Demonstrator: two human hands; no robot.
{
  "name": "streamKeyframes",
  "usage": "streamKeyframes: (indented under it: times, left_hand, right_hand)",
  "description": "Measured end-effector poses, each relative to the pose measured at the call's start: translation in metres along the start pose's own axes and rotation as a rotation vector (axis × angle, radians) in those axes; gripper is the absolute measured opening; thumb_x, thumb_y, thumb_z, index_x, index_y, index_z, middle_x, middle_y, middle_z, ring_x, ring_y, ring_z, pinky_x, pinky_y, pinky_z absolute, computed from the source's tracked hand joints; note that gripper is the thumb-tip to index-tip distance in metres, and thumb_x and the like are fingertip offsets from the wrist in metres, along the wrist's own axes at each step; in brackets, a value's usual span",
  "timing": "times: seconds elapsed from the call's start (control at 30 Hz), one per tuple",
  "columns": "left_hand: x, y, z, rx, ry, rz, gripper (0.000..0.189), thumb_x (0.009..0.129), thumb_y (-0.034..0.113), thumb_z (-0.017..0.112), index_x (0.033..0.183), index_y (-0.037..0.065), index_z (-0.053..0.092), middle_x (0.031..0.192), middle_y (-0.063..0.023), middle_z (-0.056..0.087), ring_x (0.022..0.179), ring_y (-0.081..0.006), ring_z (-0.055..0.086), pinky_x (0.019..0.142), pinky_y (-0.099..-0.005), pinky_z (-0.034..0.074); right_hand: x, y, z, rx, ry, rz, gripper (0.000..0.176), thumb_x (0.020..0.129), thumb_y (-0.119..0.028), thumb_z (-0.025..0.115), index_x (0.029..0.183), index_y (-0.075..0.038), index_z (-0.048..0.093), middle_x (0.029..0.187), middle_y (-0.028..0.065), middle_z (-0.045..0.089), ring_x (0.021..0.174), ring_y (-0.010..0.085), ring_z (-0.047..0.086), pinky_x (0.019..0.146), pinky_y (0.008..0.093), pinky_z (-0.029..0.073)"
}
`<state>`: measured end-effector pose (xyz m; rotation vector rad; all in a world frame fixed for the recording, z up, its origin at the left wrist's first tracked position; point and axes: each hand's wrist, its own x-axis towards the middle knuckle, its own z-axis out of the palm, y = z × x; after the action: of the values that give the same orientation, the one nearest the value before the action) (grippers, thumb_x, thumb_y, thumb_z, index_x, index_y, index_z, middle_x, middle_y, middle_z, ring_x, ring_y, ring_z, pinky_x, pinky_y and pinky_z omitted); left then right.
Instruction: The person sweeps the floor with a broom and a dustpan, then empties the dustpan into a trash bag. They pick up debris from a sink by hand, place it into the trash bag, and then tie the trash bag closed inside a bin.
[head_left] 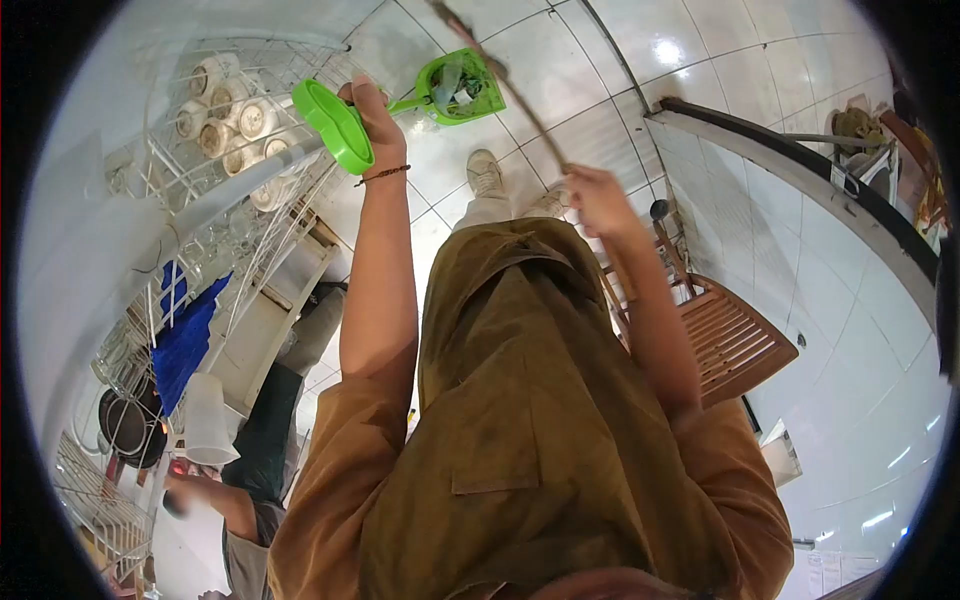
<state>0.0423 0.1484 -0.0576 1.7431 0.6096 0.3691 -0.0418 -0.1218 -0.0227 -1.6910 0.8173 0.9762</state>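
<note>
My left hand (376, 118) is closed around the upper handle of a green long-handled dustpan (497, 100). Its wide loop grip (352, 146) sticks out beside my wrist, which has a dark cord bracelet. Down on the tiles, the pan holds dark bits and some clear plastic. My right hand (598, 203) grips a thin brownish stick (535, 118), which runs up past the pan. The far end of the stick leaves the top of the view, so I cannot make out what it carries.
On the left, a white wire rack (290, 215) holds stacked cups (228, 100), glass jars and a blue cloth (190, 335). A wooden slatted chair (735, 340) stands at my right, by a low tiled wall (790, 240). Another person (245, 520) is at lower left.
</note>
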Motion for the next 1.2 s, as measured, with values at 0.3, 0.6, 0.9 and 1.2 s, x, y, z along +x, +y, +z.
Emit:
streamKeyframes:
  times: [0.3, 0.6, 0.9, 1.2]
  left_hand:
    - [-0.035, -0.004, -0.018, -0.188, 0.29, -0.18, 0.026, 0.091, 0.029, 0.053, 0.08, 0.005, 0.051, 0.07, -0.0056, 0.054, 0.062, -0.0129, 0.049, 0.054, -0.0254, 0.039]
    - [-0.081, 0.022, -0.033, -0.168, 0.358, -0.197, 0.035, 0.096, 0.024, 0.042, 0.071, 0.001, 0.047, 0.067, -0.0074, 0.049, 0.065, -0.0166, 0.045, 0.059, -0.0295, 0.039]
    - [-0.167, 0.03, -0.032, -0.277, 0.622, -0.233, 0.037, 0.094, 0.034, 0.038, 0.068, 0.008, 0.037, 0.058, -0.0003, 0.032, 0.055, -0.0098, 0.03, 0.051, -0.0256, 0.022]
    - [-0.2, 0.017, 0.008, -0.209, 0.915, -0.293, 0.035, 0.095, 0.031, 0.044, 0.071, 0.006, 0.038, 0.066, -0.0045, 0.04, 0.063, -0.0146, 0.041, 0.057, -0.0274, 0.033]
  right_hand:
    - [0.145, 0.025, 0.016, -0.716, 0.038, -0.3, 0.023, 0.083, -0.015, 0.054, 0.085, 0.005, 0.065, 0.065, 0.0169, 0.063, 0.055, 0.0333, 0.063, 0.056, 0.0403, 0.05]
    - [0.009, -0.061, -0.026, -0.446, 0.013, -0.149, 0.033, 0.092, -0.027, 0.045, 0.092, 0.001, 0.061, 0.056, 0.01, 0.053, 0.043, 0.0192, 0.053, 0.044, 0.037, 0.044]
    - [0.197, -0.167, -0.019, -1.265, -0.046, -0.406, 0.025, 0.079, -0.017, 0.05, 0.077, 0.002, 0.068, 0.086, 0.0213, 0.069, 0.074, 0.0331, 0.069, 0.071, 0.0416, 0.054]
    - [0.112, 0.013, -0.053, -1.046, -0.337, -0.251, 0.031, 0.088, -0.016, 0.045, 0.1, 0.005, 0.064, 0.08, 0.024, 0.065, 0.06, 0.0332, 0.065, 0.059, 0.0446, 0.053]
